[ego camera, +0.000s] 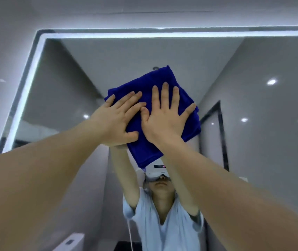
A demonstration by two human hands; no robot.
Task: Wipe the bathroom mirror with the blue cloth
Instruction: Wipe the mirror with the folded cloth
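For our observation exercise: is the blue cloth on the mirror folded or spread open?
Folded: the blue cloth shows stacked layers along its right and lower edges.

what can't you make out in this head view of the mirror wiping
All in the head view:
Glass under the blue cloth: covered by the cloth, the left hand and the right hand.
Mirror right edge: cut off by the picture's right side.
Smears on the glass: too blurred to tell.
White object, bottom left: cut by the lower edge, unidentifiable.
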